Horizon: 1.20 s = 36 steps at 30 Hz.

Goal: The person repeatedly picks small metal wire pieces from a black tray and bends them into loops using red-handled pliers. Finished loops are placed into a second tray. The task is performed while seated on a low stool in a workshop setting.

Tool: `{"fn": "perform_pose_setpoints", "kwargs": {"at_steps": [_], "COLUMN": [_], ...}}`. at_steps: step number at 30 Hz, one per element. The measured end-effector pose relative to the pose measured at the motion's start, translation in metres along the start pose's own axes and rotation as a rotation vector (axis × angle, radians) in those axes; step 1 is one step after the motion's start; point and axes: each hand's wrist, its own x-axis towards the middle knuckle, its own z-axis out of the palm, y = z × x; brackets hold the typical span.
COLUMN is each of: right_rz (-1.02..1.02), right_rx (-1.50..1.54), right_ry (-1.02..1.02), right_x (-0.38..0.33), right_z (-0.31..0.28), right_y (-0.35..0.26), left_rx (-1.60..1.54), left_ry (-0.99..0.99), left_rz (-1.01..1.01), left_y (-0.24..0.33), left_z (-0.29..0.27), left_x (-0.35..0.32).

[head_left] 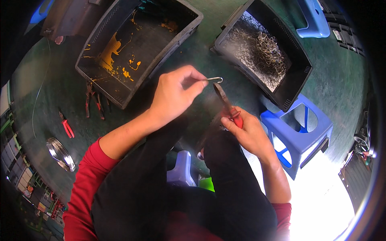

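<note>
My left hand pinches the straight end of a small metal hook between thumb and fingertips. The bent end of the hook points right, away from the fingers. In my right hand are pliers with red handles and dark, worn jaws. The jaw tips point up toward the hook and stop just under its curve; whether they touch it I cannot tell. Ahead on the right, a black crate holds a tangled heap of similar bent metal hooks on a pale lining.
A black crate with yellow stains stands ahead on the left. Beside it lie dark-jawed pliers, red-handled pliers and a wire coil on the green floor. A blue stool stands right, another stool far right.
</note>
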Motion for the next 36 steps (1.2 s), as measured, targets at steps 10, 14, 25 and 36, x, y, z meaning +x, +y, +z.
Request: {"fn": "perform_pose_setpoints", "kwargs": {"at_steps": [10,14,25,36], "right_rz": [-0.198,-0.223,-0.288,-0.007], "right_rx": [-0.835,-0.913,-1.009,-0.26], "right_ry": [0.377,0.403,0.414,0.14], "right_x": [-0.007,-0.003,0.002,0.007], "right_z": [-0.008,-0.003,0.007,-0.003], "right_y": [-0.004,-0.005,0.001,0.009], "left_rx": [0.577,0.761,0.919,0.333], "left_ry": [-0.289,-0.392,-0.479,-0.192], "left_rz": [0.555,0.6,0.581,0.145], "left_y": [-0.005,0.001,0.011,0.003], "left_z": [-0.031,-0.034,-0.027,-0.024], "left_x": [0.021,0.019,0.012,0.01]}}
